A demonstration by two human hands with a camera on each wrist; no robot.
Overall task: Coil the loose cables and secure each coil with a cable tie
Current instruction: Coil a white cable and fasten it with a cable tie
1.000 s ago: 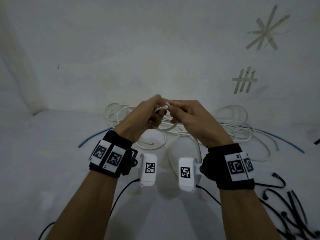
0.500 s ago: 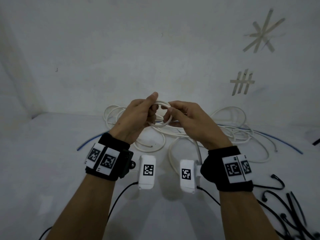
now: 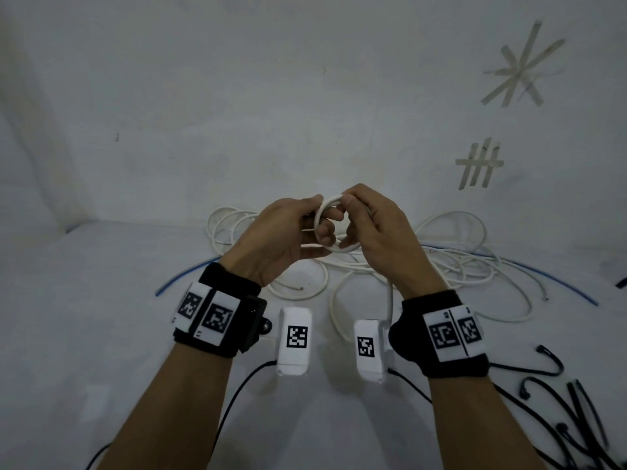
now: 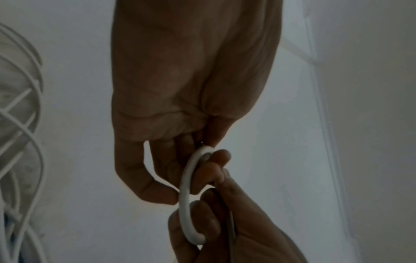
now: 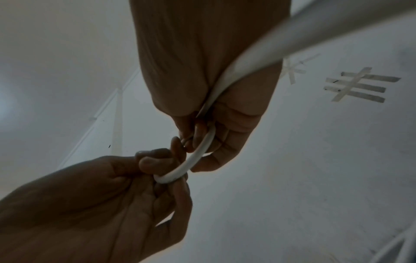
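In the head view, the left hand (image 3: 285, 232) and right hand (image 3: 376, 232) each pinch a small loop of thick white round cable (image 3: 327, 225), held above the white surface (image 3: 101, 317). Only this view shows loose white cables (image 3: 458, 266) at 12 o'clock and thin black cable ties (image 3: 576, 418) at 4 o'clock. The right wrist view alone shows the cable's tail (image 5: 258, 58) crossing the palm.

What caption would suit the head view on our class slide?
Left hand and right hand hold a small white cable loop above tangled white cables on the white table.
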